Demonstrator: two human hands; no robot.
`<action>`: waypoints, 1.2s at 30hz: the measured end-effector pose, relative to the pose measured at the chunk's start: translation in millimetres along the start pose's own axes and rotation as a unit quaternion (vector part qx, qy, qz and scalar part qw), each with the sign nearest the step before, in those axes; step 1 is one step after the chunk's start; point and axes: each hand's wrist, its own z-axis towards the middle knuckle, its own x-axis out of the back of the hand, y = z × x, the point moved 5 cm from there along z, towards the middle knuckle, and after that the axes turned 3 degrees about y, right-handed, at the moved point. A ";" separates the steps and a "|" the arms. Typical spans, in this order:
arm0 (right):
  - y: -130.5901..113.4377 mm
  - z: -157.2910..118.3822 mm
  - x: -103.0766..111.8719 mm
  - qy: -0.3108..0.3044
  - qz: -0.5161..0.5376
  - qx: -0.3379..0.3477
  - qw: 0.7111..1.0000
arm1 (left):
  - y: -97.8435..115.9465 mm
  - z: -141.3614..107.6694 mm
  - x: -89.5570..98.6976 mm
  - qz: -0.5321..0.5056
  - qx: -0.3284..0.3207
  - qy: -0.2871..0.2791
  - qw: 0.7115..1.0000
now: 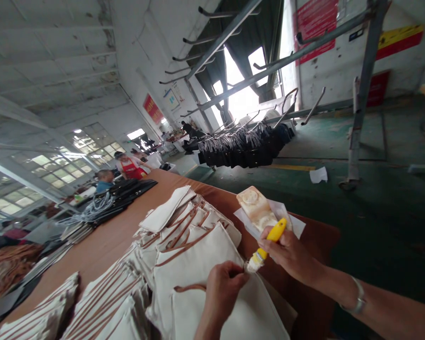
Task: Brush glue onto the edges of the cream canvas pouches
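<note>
My right hand (pixel 292 255) grips a brush (pixel 276 230) by its yellow handle, with the pale bristles pointing down and left. The bristle end is coated in something whitish and meets the fingertips of my left hand (pixel 225 288). Those fingers are pinched together at the edge of a cream bag panel (pixel 212 257) with brown trim; what lies between them is too small to make out. Beyond the brush, an open tan container (pixel 253 200), smeared inside with a whitish substance, rests on a white sheet (pixel 299 226).
Stacks of cream pieces with brown edging (pixel 109 293) cover much of the brown table (pixel 184 179). Dark pieces (pixel 123 196) lie at its far left. Behind stands a metal rack (pixel 361 94) hung with dark items (pixel 244 151). People sit further off, one in a red apron (pixel 131 169).
</note>
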 end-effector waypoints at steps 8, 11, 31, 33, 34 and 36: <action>-11.0 2.5 1.3 0.015 -0.077 0.069 0.995 | 5.5 -9.3 -1.3 -0.033 0.013 0.012 0.999; -19.7 -3.5 -4.5 -0.019 -0.091 0.091 0.992 | 7.2 -11.1 -2.7 -0.037 0.013 0.016 0.999; -27.6 -20.6 -1.2 -0.120 0.060 -0.056 0.989 | 35.8 -90.8 4.5 0.160 -0.421 0.249 0.858; -28.6 -20.8 -0.9 -0.160 0.075 -0.062 0.982 | 36.0 -90.0 5.6 0.155 -0.420 0.242 0.861; -29.9 -19.8 0.7 -0.170 0.078 -0.063 0.980 | 36.0 -89.2 5.6 0.155 -0.418 0.235 0.864; -33.6 -15.3 5.6 -0.156 0.068 -0.057 0.984 | 36.4 -88.6 5.8 0.152 -0.418 0.234 0.865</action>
